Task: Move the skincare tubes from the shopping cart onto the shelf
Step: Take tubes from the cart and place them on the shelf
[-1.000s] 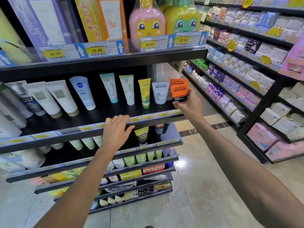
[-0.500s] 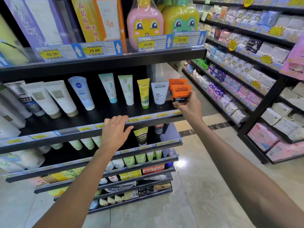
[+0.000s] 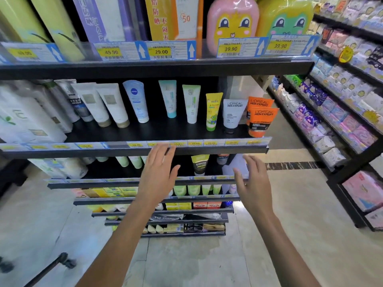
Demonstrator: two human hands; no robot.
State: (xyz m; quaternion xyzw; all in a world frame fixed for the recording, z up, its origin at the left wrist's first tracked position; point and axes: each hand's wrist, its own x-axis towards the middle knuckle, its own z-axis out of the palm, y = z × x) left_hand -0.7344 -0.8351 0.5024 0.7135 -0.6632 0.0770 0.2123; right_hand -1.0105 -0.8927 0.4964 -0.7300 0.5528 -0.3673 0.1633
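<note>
- The black shelf [image 3: 145, 151] with the yellow price strip along its front edge serves as the landmark here.
- An orange L'Oréal Men Expert tube [image 3: 261, 122] stands cap-down at the right end of that shelf, just behind the price strip, with no hand on it.
- A second orange tube [image 3: 260, 102] stands directly behind the first, partly hidden by it.
- Just left of the orange pair stands a white-and-grey Men Expert tube [image 3: 232, 116], then a yellow tube [image 3: 213, 111], a green-and-white tube [image 3: 191, 103], a teal tube [image 3: 169, 98] and a blue-capped Nivea tube [image 3: 136, 101], all upright along the shelf.
- The left hand [image 3: 159, 177] hangs below the shelf front, fingers straight and loosely spread, fingertips [image 3: 163, 149] overlapping the price strip; whether they touch it I cannot tell. It holds nothing.
- The right hand [image 3: 253, 183] hangs below the shelf's right end, well under the orange tubes, fingers relaxed and slightly apart, empty.
- Beyond the shelf's right end, an aisle rack [image 3: 352, 129] holds soft pastel packets.
- Far below the shelf, at the lower left, a dark bar with a wheel [image 3: 66, 261] shows over the floor.
</note>
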